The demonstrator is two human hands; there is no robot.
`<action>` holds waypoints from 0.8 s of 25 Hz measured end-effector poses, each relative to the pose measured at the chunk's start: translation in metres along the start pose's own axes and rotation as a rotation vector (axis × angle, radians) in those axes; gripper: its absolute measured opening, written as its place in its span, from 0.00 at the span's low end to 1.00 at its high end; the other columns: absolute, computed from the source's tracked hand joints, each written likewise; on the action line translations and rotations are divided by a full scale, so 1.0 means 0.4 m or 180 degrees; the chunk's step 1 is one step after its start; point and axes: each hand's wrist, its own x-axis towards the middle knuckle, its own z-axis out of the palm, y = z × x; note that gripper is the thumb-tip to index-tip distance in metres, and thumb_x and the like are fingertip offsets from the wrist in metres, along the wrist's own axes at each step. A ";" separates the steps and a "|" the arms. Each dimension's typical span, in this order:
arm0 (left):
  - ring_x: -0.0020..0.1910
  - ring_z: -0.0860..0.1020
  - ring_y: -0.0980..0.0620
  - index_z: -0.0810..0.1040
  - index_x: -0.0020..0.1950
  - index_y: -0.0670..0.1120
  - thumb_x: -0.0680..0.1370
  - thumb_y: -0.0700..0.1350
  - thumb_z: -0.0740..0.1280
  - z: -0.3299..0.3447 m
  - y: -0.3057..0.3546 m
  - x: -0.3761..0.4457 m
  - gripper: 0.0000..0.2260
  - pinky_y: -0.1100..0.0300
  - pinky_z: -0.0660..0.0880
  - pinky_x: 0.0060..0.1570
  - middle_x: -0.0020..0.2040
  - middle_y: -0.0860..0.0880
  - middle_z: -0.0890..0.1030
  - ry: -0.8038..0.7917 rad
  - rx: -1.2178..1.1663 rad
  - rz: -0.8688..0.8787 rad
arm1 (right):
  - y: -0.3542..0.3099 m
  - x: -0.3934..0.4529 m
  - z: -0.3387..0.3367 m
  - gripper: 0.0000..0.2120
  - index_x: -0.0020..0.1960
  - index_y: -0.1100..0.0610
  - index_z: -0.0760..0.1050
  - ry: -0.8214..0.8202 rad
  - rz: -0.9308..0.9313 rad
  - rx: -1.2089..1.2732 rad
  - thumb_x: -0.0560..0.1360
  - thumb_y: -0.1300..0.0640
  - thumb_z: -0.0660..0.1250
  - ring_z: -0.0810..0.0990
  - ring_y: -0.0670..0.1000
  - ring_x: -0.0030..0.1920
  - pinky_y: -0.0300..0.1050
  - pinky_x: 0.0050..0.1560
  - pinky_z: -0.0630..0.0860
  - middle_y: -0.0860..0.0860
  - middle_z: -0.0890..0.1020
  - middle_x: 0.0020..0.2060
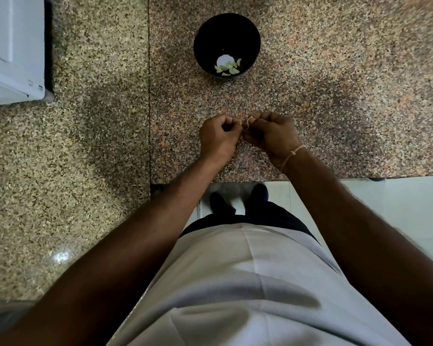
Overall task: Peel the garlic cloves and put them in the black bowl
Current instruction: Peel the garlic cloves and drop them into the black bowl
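Midway through peeling, by the look of it. Nearest, left hand and right hand side by side, fingers of both curled tight, pinching a garlic clove almost hidden between them; a wisp of papery skin sticking up at the fingertips. Just under the fingers, speckled granite tabletop. Well beyond the fingers, black bowl, already holding several peeled cloves. No unpeeled stock in view, so remainder impossible to tell.

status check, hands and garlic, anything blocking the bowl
Both hands, left and right, pinching one clove, skin coming off. Black bowl holds peeled cloves. Path clear.
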 end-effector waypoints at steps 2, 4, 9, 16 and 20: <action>0.42 0.84 0.57 0.86 0.49 0.42 0.79 0.40 0.74 0.000 -0.001 -0.001 0.02 0.62 0.82 0.45 0.44 0.51 0.86 -0.0018 -0.0047 0.0015 | 0.004 0.000 -0.002 0.04 0.47 0.61 0.79 0.0006 0.0035 0.0066 0.79 0.68 0.69 0.83 0.51 0.38 0.46 0.42 0.84 0.57 0.83 0.40; 0.41 0.84 0.57 0.86 0.48 0.42 0.79 0.41 0.74 0.001 0.002 -0.007 0.03 0.59 0.83 0.44 0.42 0.52 0.86 -0.0108 -0.0157 0.0012 | 0.009 -0.002 -0.002 0.03 0.48 0.62 0.79 0.0048 0.0012 0.0113 0.79 0.68 0.69 0.82 0.49 0.37 0.44 0.40 0.82 0.55 0.82 0.38; 0.38 0.85 0.54 0.86 0.48 0.43 0.78 0.40 0.75 0.001 0.002 -0.012 0.02 0.52 0.85 0.43 0.40 0.51 0.86 -0.0191 -0.0298 0.0017 | 0.019 0.000 -0.004 0.01 0.50 0.64 0.80 0.0223 -0.0162 -0.0092 0.78 0.68 0.70 0.84 0.51 0.38 0.45 0.42 0.83 0.57 0.84 0.39; 0.34 0.78 0.62 0.86 0.45 0.43 0.79 0.40 0.73 -0.012 -0.017 -0.001 0.04 0.65 0.76 0.36 0.38 0.53 0.83 -0.0329 0.0268 0.0338 | 0.012 0.002 -0.008 0.03 0.46 0.61 0.82 0.0109 -0.0299 -0.0638 0.78 0.63 0.72 0.83 0.51 0.35 0.45 0.41 0.83 0.57 0.84 0.37; 0.34 0.77 0.64 0.85 0.46 0.45 0.79 0.39 0.72 -0.009 -0.009 -0.003 0.04 0.69 0.73 0.33 0.38 0.55 0.83 -0.0462 0.0350 0.0368 | -0.003 0.015 -0.009 0.03 0.47 0.60 0.81 -0.0081 0.0113 -0.0335 0.79 0.65 0.70 0.82 0.54 0.38 0.47 0.41 0.82 0.59 0.83 0.40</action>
